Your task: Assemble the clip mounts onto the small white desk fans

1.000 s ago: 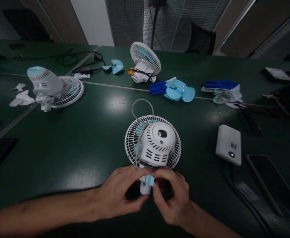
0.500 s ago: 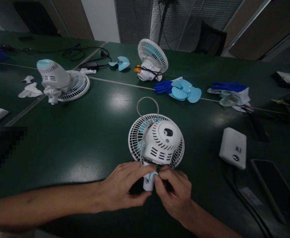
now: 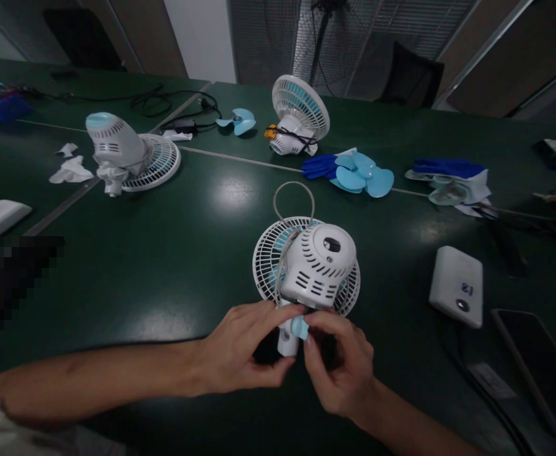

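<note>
A small white fan (image 3: 318,266) lies grille-down on the green table, its vented motor housing facing up and a thin grey cord looped beside it. My left hand (image 3: 247,345) grips the fan's white neck (image 3: 287,339) between thumb and fingers. A light-blue knob (image 3: 299,327) sticks out from the side of that neck. At the knob is my right hand (image 3: 339,361), index finger and thumb close around its edge; the fingers are slightly apart, and contact is hard to make out.
Another fan (image 3: 116,149) lies at the left, and a third fan (image 3: 299,114) at the back. Light-blue blades (image 3: 364,174) rest by blue gloves (image 3: 318,166). To the right are a white power bank (image 3: 457,285) and a phone (image 3: 539,367). Paper scraps (image 3: 71,170) lie at the left.
The camera view has shifted slightly, moving everything a little right. The right thumb and index finger have loosened around the knob, which now shows more fully and looks turned.
</note>
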Demonstrator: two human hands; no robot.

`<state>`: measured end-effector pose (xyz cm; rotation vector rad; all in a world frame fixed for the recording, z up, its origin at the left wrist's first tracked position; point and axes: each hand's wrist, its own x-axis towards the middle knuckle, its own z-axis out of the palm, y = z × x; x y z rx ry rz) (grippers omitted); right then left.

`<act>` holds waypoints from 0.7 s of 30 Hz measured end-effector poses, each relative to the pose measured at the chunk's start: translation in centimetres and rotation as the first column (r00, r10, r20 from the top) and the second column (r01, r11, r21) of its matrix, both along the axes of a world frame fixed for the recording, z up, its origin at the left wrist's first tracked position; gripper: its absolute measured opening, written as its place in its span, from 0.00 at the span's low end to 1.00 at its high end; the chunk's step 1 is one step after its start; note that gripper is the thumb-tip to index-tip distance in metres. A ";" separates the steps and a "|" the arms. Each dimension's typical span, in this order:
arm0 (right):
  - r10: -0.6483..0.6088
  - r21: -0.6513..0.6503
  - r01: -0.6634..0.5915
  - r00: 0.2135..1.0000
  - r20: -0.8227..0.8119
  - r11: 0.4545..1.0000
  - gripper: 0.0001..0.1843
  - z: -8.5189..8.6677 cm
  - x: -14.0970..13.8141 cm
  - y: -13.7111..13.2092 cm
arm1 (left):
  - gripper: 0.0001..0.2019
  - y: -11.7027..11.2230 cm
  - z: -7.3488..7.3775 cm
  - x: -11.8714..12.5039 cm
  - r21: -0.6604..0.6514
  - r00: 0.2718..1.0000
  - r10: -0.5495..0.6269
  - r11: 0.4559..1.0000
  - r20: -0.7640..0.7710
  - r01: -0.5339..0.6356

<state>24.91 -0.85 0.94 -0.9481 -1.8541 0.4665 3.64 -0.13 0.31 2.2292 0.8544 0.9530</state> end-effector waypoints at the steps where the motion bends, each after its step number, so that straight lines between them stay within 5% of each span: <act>1: 0.009 -0.013 -0.009 1.000 -0.006 1.000 0.14 0.0 0.0 0.0 | 0.34 0.0 0.0 0.0 -0.011 1.000 -0.002 1.000 0.001 0.002; 7: -0.014 -0.059 0.012 1.000 -0.019 0.998 0.05 -0.3 -0.1 0.3 | 0.34 -0.2 -0.2 0.0 0.007 1.000 0.001 1.000 -0.020 -0.001; 11: -0.009 -0.047 0.011 0.999 0.053 0.999 0.12 -0.3 -0.1 0.3 | 0.31 -0.3 0.0 0.0 0.022 0.999 0.015 1.000 -0.028 -0.015; 14: -0.004 -0.036 0.005 0.999 0.035 0.999 0.04 -0.1 0.2 0.4 | 0.30 -0.2 0.4 -0.2 -0.011 1.000 0.006 1.000 -0.006 -0.006; 17: 0.062 0.060 -0.069 0.992 0.108 0.996 0.14 0.2 1.1 0.8 | 0.31 0.0 0.6 -0.3 -0.034 0.999 -0.006 0.999 0.031 0.007; 21: 0.087 0.166 -0.137 0.957 0.278 0.977 0.15 0.3 2.3 1.7 | 0.31 0.0 0.6 -0.4 -0.054 0.998 -0.012 0.998 0.056 0.015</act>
